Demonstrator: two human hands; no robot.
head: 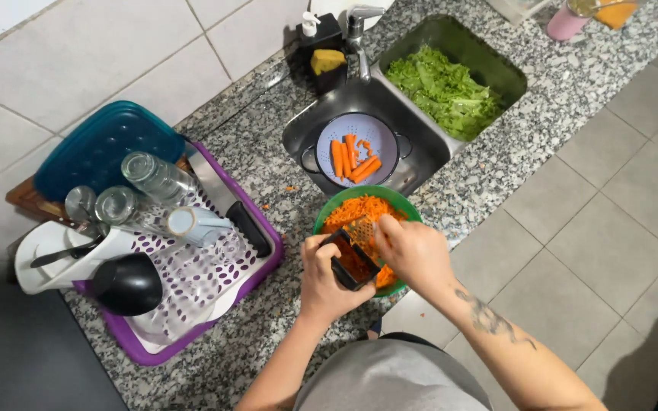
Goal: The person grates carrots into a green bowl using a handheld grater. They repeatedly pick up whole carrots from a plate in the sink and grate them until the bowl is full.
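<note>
granite counter, green bowl (half hidden) under both hands' grater

Surface: speckled granite counter with a sunken sink.
On it: purple drying rack, green bowl, carrot scraps.

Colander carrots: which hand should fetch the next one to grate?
Probably the right. The left hand grips the black grater over the green bowl, steadying it. The right hand is on the grater's far side, nearer the carrots in the colander in the sink.
</note>
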